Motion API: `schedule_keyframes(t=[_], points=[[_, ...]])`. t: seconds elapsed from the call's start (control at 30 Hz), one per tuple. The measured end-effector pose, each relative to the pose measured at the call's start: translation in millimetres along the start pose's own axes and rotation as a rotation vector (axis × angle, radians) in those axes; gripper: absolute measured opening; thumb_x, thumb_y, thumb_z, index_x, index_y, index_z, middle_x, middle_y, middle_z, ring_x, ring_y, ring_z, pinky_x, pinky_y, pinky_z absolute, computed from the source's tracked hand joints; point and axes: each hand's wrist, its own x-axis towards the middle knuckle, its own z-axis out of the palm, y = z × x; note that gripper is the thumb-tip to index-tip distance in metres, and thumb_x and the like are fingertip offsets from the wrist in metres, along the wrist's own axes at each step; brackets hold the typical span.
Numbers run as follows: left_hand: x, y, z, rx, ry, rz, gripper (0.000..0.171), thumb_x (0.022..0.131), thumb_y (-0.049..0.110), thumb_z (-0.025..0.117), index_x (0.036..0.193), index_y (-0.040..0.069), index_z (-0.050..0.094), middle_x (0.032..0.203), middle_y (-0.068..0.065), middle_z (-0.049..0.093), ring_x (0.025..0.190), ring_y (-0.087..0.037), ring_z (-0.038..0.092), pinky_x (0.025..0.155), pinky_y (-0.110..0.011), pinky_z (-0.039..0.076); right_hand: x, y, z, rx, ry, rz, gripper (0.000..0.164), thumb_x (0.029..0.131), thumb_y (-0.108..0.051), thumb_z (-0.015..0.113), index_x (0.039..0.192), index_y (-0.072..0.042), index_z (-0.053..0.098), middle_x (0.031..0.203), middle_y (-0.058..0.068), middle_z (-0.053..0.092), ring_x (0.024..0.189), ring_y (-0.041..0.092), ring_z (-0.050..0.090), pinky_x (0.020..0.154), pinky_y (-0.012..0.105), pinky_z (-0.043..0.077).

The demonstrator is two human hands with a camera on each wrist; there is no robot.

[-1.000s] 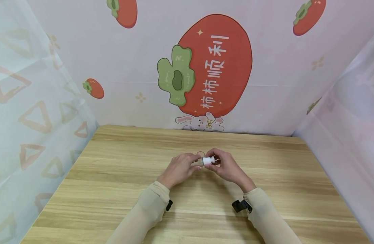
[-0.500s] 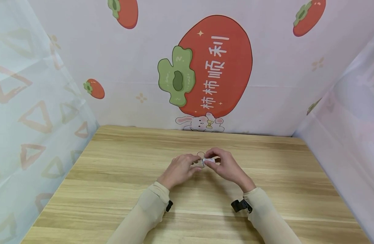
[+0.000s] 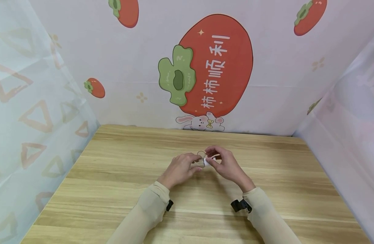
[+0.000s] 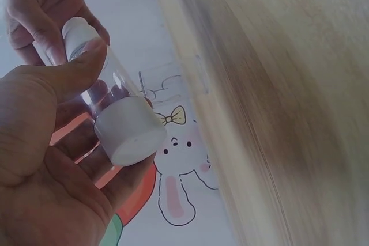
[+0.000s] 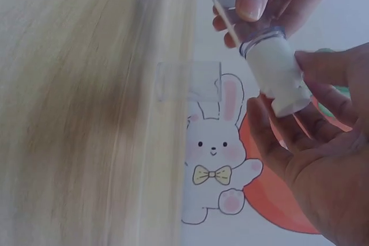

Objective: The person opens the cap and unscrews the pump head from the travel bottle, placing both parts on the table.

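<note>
My left hand (image 3: 179, 168) grips the clear body of a small pump bottle, thumb on one side and fingers on the other. The bottle's white base (image 4: 130, 133) faces the camera in the left wrist view. On its other end is a white pump head (image 5: 274, 67) with a short protruding top. My right hand (image 3: 228, 167) is around this head, with the thumb and curled forefinger at its sides. The bottle lies tilted, held above the table. A clear cylindrical cap (image 5: 189, 82) stands on the table just beyond the hands.
The wooden table (image 3: 113, 162) reaches back to an upright cloth backdrop (image 3: 122, 67) printed with persimmons and a rabbit. Pale patterned cloths (image 3: 37, 84) rise along the left and right sides.
My right thumb and fingers have shifted on the white pump head, first sliding over it and then easing back. The left hand stays in place with the bottle.
</note>
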Motion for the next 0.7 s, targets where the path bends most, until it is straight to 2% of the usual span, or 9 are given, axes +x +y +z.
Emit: schedule_keyframes(t=[0.23, 0.43, 0.53, 0.7], points=[[0.1, 0.8, -3.2, -0.014, 0.033, 0.001, 0.035, 0.091, 0.022, 0.079, 0.123, 0.009, 0.071, 0.112, -0.007, 0.073, 0.095, -0.022, 0.069, 0.079, -0.039, 0.057, -3, 4, -4, 0.010, -0.074, 0.070, 0.039, 0.096, -0.014, 0.073, 0.130, -0.001, 0.060, 0.115, 0.009, 0.067, 0.103, 0.022, 0.064, 0.087, 0.042, 0.057], [-0.2, 0.1, -5.7, -0.031, 0.059, -0.002, 0.037, 0.091, 0.021, 0.079, 0.125, 0.009, 0.071, 0.111, -0.008, 0.073, 0.096, -0.026, 0.070, 0.079, -0.040, 0.057, -3, 6, -8, 0.040, -0.140, 0.114, 0.044, 0.097, -0.016, 0.072, 0.135, 0.000, 0.058, 0.111, 0.004, 0.066, 0.098, 0.020, 0.063, 0.083, 0.036, 0.058], [-0.4, -0.6, -5.7, -0.030, 0.066, -0.004, 0.038, 0.091, 0.022, 0.079, 0.126, 0.011, 0.071, 0.110, -0.008, 0.073, 0.094, -0.025, 0.069, 0.078, -0.039, 0.056, -3, 7, -10, 0.059, -0.163, 0.120, 0.043, 0.097, -0.016, 0.071, 0.134, 0.000, 0.058, 0.108, 0.004, 0.066, 0.096, 0.020, 0.063, 0.082, 0.036, 0.057], [-1.3, -0.4, -5.5, -0.031, 0.088, 0.002, 0.037, 0.091, 0.023, 0.079, 0.125, 0.011, 0.071, 0.108, -0.008, 0.073, 0.092, -0.024, 0.069, 0.076, -0.038, 0.055, -3, 7, -11, 0.076, -0.195, 0.118, 0.031, 0.098, -0.016, 0.070, 0.127, -0.008, 0.062, 0.108, 0.003, 0.065, 0.096, 0.021, 0.063, 0.084, 0.041, 0.056]])
